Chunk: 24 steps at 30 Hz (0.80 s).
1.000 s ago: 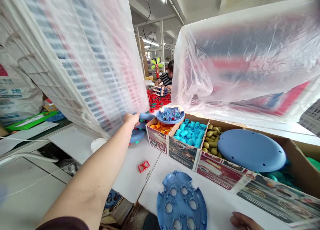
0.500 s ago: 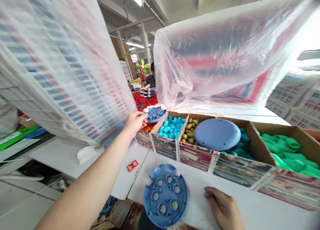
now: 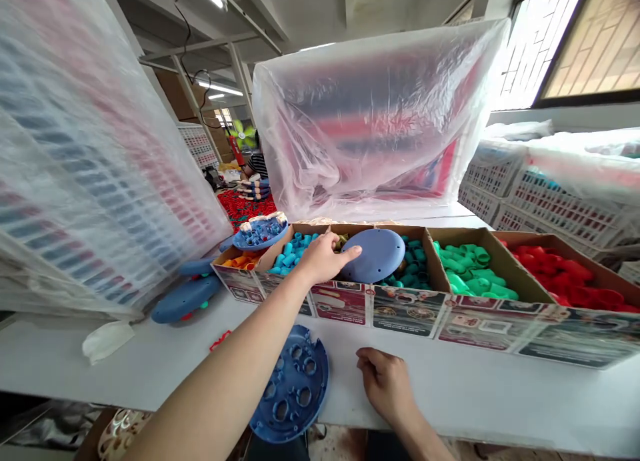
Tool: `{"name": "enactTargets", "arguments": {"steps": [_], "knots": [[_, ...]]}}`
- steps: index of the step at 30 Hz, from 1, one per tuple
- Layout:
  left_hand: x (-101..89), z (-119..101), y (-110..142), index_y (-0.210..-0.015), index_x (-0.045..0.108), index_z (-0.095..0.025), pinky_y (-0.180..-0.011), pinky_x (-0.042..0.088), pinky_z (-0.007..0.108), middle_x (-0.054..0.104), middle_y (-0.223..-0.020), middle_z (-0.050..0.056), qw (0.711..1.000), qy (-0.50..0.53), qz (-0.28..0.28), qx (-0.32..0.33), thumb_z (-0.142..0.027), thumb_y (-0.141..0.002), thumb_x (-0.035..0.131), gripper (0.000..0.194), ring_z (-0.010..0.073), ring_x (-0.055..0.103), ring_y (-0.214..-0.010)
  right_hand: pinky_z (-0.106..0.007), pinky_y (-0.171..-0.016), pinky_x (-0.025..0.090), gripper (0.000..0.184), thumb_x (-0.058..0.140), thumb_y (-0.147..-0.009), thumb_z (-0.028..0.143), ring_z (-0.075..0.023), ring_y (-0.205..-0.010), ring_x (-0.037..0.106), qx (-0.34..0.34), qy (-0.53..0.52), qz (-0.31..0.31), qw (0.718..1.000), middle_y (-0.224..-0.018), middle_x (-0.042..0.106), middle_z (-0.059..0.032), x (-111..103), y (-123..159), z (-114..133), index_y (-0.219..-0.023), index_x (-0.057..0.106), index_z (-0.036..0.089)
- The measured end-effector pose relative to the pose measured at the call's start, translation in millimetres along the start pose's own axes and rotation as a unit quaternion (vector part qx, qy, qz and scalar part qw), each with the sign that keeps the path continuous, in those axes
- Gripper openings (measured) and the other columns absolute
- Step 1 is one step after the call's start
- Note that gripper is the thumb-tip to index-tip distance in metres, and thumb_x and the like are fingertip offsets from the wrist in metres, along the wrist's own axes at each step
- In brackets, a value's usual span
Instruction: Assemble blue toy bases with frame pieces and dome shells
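My left hand is over the box row, at the left edge of a smooth blue oval plastic cover. Its thumb points across the cover's edge and stands apart from the bent fingers; whether they grip the rim I cannot tell. Below my forearm, a round blue plastic shell with several ringed holes lies at the table's front edge, partly hidden by the arm. My right hand rests on the table to the right of this shell, fingers curled in, with nothing showing in them.
Cardboard compartments hold light-blue pieces, dark teal pieces, green pieces and red pieces. A blue shell with parts sits over orange pieces. Blue assemblies lie left. Plastic-wrapped stacks rise behind.
My left hand has left the filled shell over the orange pieces and moved right to the oval cover. The view has turned right. My right hand remains curled on the table.
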<state>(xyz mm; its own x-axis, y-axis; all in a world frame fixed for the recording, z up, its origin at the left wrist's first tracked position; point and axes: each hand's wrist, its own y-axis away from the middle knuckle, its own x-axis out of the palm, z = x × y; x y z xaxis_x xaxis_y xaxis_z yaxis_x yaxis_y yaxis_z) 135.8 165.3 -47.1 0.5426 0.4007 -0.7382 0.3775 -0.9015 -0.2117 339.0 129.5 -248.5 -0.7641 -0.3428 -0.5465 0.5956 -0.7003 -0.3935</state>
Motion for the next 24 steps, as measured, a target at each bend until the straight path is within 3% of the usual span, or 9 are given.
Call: {"name": "enactTargets", "arguments": {"steps": [4,7,9,11,16,18,20,22,24], "knots": [[16.9,-26.3,15.4,-0.15,0.049,-0.02,-0.106,0.043,0.049,0.049,-0.155,0.022,0.992,-0.091,0.072,0.044,-0.082,-0.063,0.073,0.11,0.045,0.046,-0.141,-0.028,-0.067,0.058,0.036,0.046,-0.079,0.01,-0.0213,-0.071,0.077,0.011,-0.01,0.002,1.0,-0.08,0.08,-0.0012,-1.2,-3.9,4.0,-0.092,0.077,0.024],[29.9,-41.4,25.0,-0.146,0.054,-0.018,-0.1,0.048,0.046,0.058,-0.147,0.02,0.982,-0.161,0.047,0.084,-0.068,-0.077,0.069,0.087,0.0414,0.057,-0.131,-0.027,-0.068,0.058,0.037,0.046,-0.078,0.009,-0.0198,-0.071,0.077,0.012,-0.025,0.004,1.0,-0.079,0.079,-0.0006,-2.8,-3.7,4.1,-0.091,0.077,0.024],[32.1,-45.9,25.1,-0.118,0.07,-0.018,-0.088,0.052,0.04,0.074,-0.118,0.016,0.979,-0.181,-0.015,0.096,-0.049,-0.088,0.062,0.044,0.0354,0.07,-0.109,-0.026,-0.069,0.058,0.038,0.045,-0.078,0.008,-0.0191,-0.069,0.076,0.009,-0.036,0.001,0.999,-0.078,0.079,-0.0009,-4.2,-2.1,4.0,-0.091,0.077,0.024],[26.4,-45.9,20.4,-0.096,0.072,-0.017,-0.078,0.051,0.037,0.076,-0.096,0.014,0.975,-0.186,-0.087,0.081,-0.035,-0.092,0.055,0.025,0.0316,0.072,-0.091,-0.026,-0.069,0.059,0.037,0.045,-0.078,0.008,-0.0188,-0.068,0.076,0.003,-0.048,-0.005,0.999,-0.077,0.079,-0.001,-5.8,0.1,4.4,-0.091,0.077,0.023],[-14.2,-27.5,10.8,-0.107,0.066,-0.013,-0.078,0.049,0.035,0.073,-0.095,0.015,0.939,-0.141,-0.314,0.001,-0.033,-0.1,0.039,0.034,0.0287,0.07,-0.088,-0.026,-0.067,0.061,0.036,0.045,-0.079,0.011,-0.0185,-0.068,0.076,-0.021,-0.078,-0.032,0.996,-0.074,0.078,-0.0012,-8.8,4.6,6.9,-0.09,0.077,0.022],[-29.4,-14.6,22.7,-0.102,0.066,-0.015,-0.078,0.048,0.033,0.072,-0.091,0.011,0.904,-0.044,-0.424,-0.02,-0.039,-0.099,0.044,0.033,0.0266,0.067,-0.088,-0.026,-0.066,0.061,0.034,0.046,-0.08,0.012,-0.0185,-0.067,0.076,-0.029,-0.094,-0.038,0.994,-0.074,0.078,-0.0012,-11.4,7.5,6.5,-0.09,0.077,0.022],[-36.6,-1.9,52.4,-0.09,0.066,-0.018,-0.075,0.048,0.031,0.069,-0.083,0.006,0.875,0.111,-0.469,-0.033,-0.046,-0.093,0.055,0.03,0.0231,0.065,-0.083,-0.025,-0.065,0.061,0.032,0.047,-0.082,0.014,-0.0184,-0.067,0.076,-0.031,-0.116,-0.038,0.992,-0.073,0.077,-0.0011,-17.2,14.2,4.4,-0.089,0.076,0.022],[-32.4,7.5,99.2,-0.083,0.066,-0.02,-0.072,0.048,0.029,0.068,-0.08,0.003,0.875,0.275,-0.389,-0.085,-0.05,-0.086,0.066,0.03,0.0211,0.063,-0.08,-0.024,-0.064,0.062,0.029,0.047,-0.086,0.016,-0.019,-0.066,0.076,-0.027,-0.14,-0.034,0.989,-0.072,0.077,-0.0017,-27.4,25.3,0.6,-0.088,0.076,0.022],[-15.2,13.1,154.6,-0.085,0.069,-0.02,-0.071,0.049,0.029,0.069,-0.082,0.003,0.864,0.41,-0.223,-0.192,-0.051,-0.075,0.078,0.034,0.0207,0.064,-0.078,-0.026,-0.062,0.063,0.031,0.048,-0.093,0.024,-0.0221,-0.067,0.077,-0.019,-0.159,-0.035,0.986,-0.076,0.079,-0.0048,-41.0,38.1,-3.9,-0.09,0.078,0.021]]}}
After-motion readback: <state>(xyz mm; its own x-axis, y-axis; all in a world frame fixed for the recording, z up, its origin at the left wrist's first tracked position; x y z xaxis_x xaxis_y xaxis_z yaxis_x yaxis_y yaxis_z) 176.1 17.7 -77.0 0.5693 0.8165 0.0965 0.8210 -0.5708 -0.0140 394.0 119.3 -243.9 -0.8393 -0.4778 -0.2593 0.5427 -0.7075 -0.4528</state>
